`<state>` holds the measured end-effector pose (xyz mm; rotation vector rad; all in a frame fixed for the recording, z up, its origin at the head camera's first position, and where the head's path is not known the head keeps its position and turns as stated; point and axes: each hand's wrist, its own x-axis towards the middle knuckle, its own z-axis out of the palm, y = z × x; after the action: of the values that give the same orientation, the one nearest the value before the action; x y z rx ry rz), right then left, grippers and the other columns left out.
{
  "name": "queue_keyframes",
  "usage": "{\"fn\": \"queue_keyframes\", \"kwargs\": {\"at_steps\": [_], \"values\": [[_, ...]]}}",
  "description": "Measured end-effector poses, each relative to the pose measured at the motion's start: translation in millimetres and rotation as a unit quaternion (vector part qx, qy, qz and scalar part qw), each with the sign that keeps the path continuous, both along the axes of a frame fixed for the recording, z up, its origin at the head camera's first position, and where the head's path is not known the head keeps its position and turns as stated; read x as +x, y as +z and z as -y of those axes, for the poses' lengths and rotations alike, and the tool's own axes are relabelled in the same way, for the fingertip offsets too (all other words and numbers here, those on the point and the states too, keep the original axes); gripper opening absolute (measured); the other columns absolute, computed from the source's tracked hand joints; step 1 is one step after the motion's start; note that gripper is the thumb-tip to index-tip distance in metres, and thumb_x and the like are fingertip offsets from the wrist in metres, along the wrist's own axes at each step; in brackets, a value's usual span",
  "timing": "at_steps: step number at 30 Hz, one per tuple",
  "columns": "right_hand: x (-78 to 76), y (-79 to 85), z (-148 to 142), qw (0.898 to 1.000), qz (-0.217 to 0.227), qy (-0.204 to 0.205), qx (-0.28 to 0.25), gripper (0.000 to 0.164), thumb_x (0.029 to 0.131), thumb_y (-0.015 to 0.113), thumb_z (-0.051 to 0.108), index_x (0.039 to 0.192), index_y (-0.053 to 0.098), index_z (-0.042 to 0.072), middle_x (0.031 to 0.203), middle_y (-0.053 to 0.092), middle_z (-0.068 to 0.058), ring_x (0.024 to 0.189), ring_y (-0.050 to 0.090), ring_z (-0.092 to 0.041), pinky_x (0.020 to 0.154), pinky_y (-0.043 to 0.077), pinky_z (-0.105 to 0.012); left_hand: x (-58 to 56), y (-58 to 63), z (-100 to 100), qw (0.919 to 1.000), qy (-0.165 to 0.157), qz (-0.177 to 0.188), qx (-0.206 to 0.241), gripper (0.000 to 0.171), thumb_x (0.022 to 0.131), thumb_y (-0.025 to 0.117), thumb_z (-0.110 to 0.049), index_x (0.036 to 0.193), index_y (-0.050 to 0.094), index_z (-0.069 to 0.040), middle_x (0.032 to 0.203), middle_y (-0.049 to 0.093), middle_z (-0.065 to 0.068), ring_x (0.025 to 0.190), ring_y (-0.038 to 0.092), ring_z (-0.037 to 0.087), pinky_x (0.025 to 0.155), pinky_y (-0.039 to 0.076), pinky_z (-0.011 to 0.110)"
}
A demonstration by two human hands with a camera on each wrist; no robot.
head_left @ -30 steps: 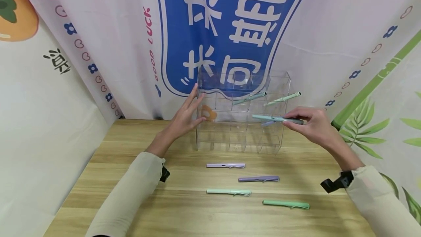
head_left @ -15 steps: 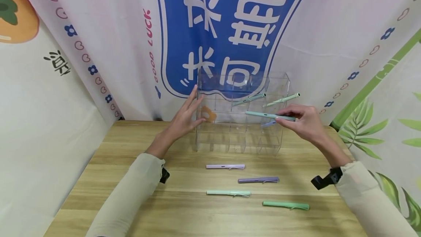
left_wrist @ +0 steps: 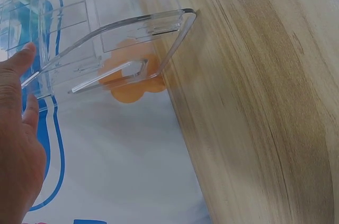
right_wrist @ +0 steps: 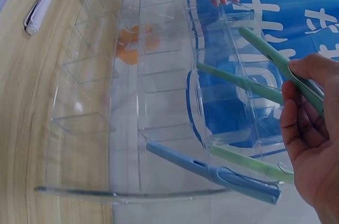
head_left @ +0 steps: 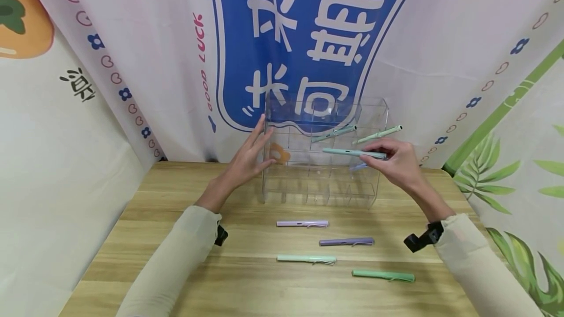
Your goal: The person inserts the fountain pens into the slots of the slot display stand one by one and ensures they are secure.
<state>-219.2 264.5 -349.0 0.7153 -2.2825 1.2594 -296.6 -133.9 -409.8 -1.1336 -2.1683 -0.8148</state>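
My right hand (head_left: 396,160) pinches a teal clip pen (head_left: 339,151) near its clip end, thumb against fingers. The pen lies nearly level in front of a clear acrylic pen rack (head_left: 319,192), its free end pointing left. Three pens rest in the rack around it: another teal pen (right_wrist: 241,82), a pale green pen (head_left: 379,134) and a blue pen (right_wrist: 212,173). My left hand (head_left: 244,163) touches the rack's left side with its fingers extended. In the left wrist view, its fingertips (left_wrist: 29,52) are right at the clear side panel.
On the wooden table (head_left: 220,283), before the rack, lie a lilac pen (head_left: 302,223), a purple pen (head_left: 346,241), a mint pen (head_left: 306,259) and a green pen (head_left: 383,275). A printed curtain (head_left: 176,62) hangs close behind the rack.
My right hand has moved left and slightly up, carrying the teal pen further across the rack's front. My left hand has stayed against the rack's side.
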Motion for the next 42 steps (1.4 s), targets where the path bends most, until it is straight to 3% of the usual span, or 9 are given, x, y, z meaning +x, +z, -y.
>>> {"fn": "queue_keyframes", "kwargs": {"at_steps": [11,19,28,36,42], "values": [[-4.7,-7.8,12.9,0.999,0.004,-0.025,-0.027,0.019,0.085,0.083,-0.009,0.103,0.081,-0.002,0.092,0.077,-0.019,0.052,0.041,-0.009,0.045,0.032,-0.019,0.9,0.5,-0.1,0.9999,0.004,0.014,-0.008,0.097,0.079,0.091,0.004,0.16,0.037,0.006,0.173,0.011,0.031,0.16,0.023,0.041,0.118,0.045,0.049],[-8.0,-16.8,19.0,0.998,0.02,-0.028,-0.055,0.018,0.086,0.084,-0.006,0.103,0.081,-0.001,0.094,0.077,-0.019,0.047,0.045,-0.007,0.043,0.035,-0.016,1.7,-0.1,-0.8,1.0,-0.002,0.007,0.002,0.097,0.078,0.091,0.006,0.159,0.038,0.009,0.171,0.012,0.035,0.159,0.024,0.043,0.115,0.048,0.052],[-3.2,-12.9,38.6,0.997,-0.004,-0.057,-0.057,0.018,0.084,0.081,-0.014,0.102,0.077,-0.013,0.09,0.075,-0.029,0.053,0.048,-0.002,0.048,0.037,-0.012,1.7,-1.0,0.3,0.9999,-0.001,0.013,-0.003,0.098,0.078,0.092,0.005,0.159,0.037,0.008,0.171,0.011,0.034,0.159,0.024,0.043,0.116,0.048,0.052],[-18.1,-29.8,36.5,0.997,0.02,-0.071,-0.037,0.018,0.088,0.086,0.002,0.105,0.082,0.0,0.093,0.078,-0.017,0.056,0.055,-0.003,0.048,0.04,-0.014,1.9,0.0,0.4,0.9999,0.0,0.013,-0.003,0.098,0.078,0.091,0.005,0.16,0.037,0.008,0.171,0.012,0.034,0.159,0.023,0.043,0.116,0.047,0.053],[-21.8,-34.9,39.3,0.997,0.026,-0.067,-0.027,0.018,0.089,0.086,0.007,0.105,0.082,0.003,0.094,0.079,-0.015,0.062,0.063,-0.005,0.052,0.048,-0.014,0.6,0.1,0.7,0.9999,-0.003,0.01,-0.005,0.097,0.078,0.091,0.004,0.159,0.037,0.008,0.171,0.012,0.035,0.16,0.022,0.043,0.115,0.047,0.055]]}}
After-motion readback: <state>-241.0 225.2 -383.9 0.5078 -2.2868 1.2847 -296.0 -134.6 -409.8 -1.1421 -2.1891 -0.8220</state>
